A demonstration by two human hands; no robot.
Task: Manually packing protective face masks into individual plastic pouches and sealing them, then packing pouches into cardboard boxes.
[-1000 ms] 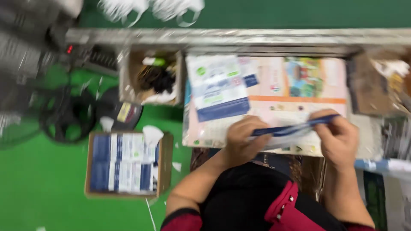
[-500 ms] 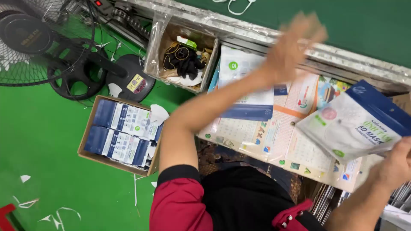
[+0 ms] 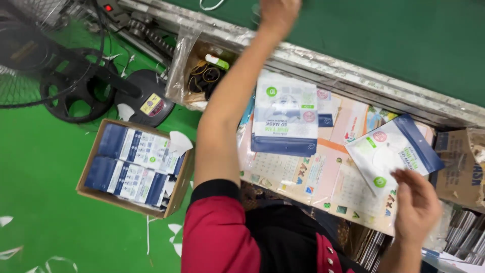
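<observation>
My left hand (image 3: 275,15) is stretched far up over the green conveyor belt (image 3: 384,45), fingers curled and blurred; I cannot make out anything in it. My right hand (image 3: 414,207) hovers with fingers apart at the lower edge of a white and blue mask pouch (image 3: 391,151), which lies tilted on the colourful printed board (image 3: 313,177). A stack of similar pouches (image 3: 285,119) lies on the board beside my left forearm.
A cardboard box (image 3: 86,177) of blue and white pouches stands on the green floor at the left. A plastic-lined box (image 3: 179,71) holds rubber bands and a small bottle. A floor fan (image 3: 30,65) and its base (image 3: 149,98) stand at the far left. Another carton (image 3: 459,167) is at the right.
My left arm has reached up from the board to the conveyor. My right hand has brought the pouch down onto the board and spread its fingers. The view has tilted.
</observation>
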